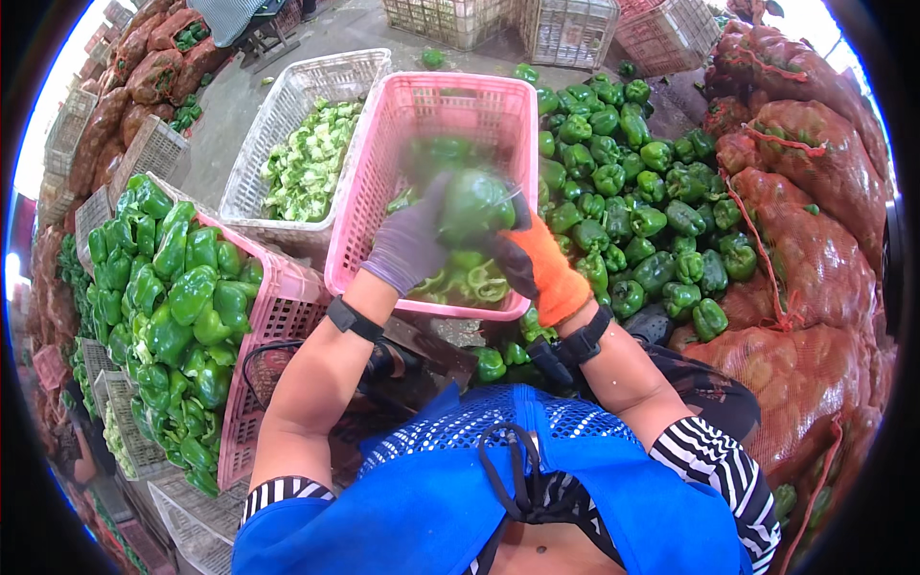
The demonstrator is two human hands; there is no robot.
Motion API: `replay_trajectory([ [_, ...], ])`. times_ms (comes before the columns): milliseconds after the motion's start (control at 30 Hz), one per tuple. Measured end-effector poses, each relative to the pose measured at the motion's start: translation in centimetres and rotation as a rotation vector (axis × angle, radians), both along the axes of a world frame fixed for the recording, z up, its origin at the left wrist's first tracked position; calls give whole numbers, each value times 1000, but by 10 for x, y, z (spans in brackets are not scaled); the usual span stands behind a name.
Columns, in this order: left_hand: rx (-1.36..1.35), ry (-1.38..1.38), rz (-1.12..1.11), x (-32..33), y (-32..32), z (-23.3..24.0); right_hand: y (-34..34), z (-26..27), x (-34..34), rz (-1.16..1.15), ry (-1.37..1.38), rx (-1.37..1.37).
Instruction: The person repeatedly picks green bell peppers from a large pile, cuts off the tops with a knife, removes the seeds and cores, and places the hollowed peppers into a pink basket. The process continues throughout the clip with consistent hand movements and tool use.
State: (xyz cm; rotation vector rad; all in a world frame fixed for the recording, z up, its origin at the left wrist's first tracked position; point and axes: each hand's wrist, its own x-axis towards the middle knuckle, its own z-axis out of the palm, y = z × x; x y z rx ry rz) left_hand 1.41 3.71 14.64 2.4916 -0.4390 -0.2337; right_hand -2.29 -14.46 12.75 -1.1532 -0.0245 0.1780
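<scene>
Over a pink plastic crate, my left hand in a purple-grey glove and my right hand in an orange and dark glove hold a green bell pepper between them. The pepper is blurred; near its right side a thin shiny thing shows by my right fingers, too unclear to name. Inside the crate lie pepper pieces, partly hidden by my hands. To the crate's left, a white crate holds pale green cut pieces.
Whole green bell peppers are heaped on the floor at right, beside red mesh sacks. A pink crate at left is piled with opened green peppers. More plastic crates stand at the back.
</scene>
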Motion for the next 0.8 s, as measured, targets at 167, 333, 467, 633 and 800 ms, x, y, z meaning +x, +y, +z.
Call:
replay_trajectory([
  [167, 46, -198, -49, 4, -4, 10, 10, -9, -2, -10, -205, 147],
  [333, -39, 69, -153, 24, -5, -3, -3, -23, 1, -76, -327, -352],
  [467, -60, -43, -224, 19, -1, -19, -13, -31, -1, 9, 73, 23],
  [633, 110, -298, -89, 8, -5, -8, -6, -21, -5, 113, -156, 94],
  [800, 42, -182, -115, 10, -6, 19, 4, -10, -7, 186, -79, 450],
])
